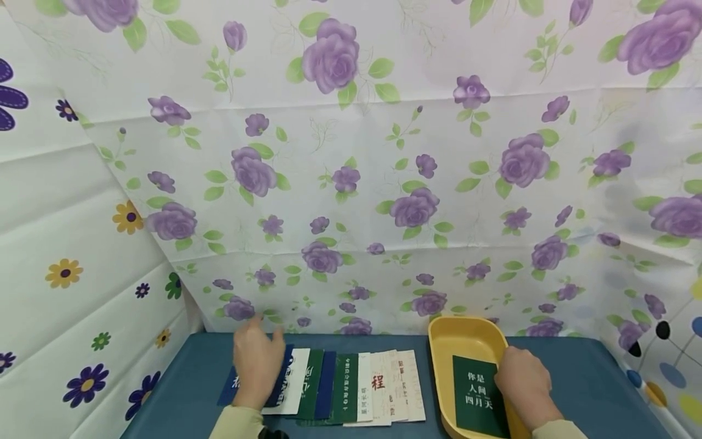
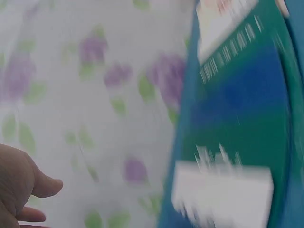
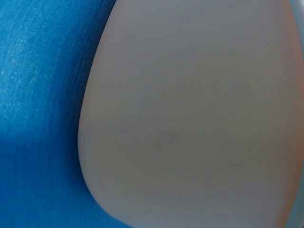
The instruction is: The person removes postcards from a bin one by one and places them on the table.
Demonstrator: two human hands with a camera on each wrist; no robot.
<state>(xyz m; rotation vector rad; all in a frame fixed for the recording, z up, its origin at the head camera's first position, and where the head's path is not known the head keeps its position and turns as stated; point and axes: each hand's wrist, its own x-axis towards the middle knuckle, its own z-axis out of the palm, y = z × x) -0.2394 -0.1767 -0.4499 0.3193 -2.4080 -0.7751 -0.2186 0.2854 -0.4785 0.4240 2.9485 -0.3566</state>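
Observation:
In the head view, a row of overlapping cards (image 1: 345,387) in green, blue, white and cream lies across the table's middle. My left hand (image 1: 258,366) is over the row's left end, above a dark blue card (image 1: 227,390). In the left wrist view the left hand's thumb (image 2: 47,186) and fingers show with nothing between them. My right hand (image 1: 523,385) grips the right rim of a yellow tray (image 1: 437,366), its fingertips hidden. A dark green card with white characters (image 1: 479,393) lies in the tray, its right edge beside that hand.
The blue table (image 1: 581,378) ends at the back against a sheet printed with purple roses (image 1: 329,183). Flowered sheets also stand at the left and right sides. A pale, blurred shape fills most of the right wrist view, with blue surface beside it.

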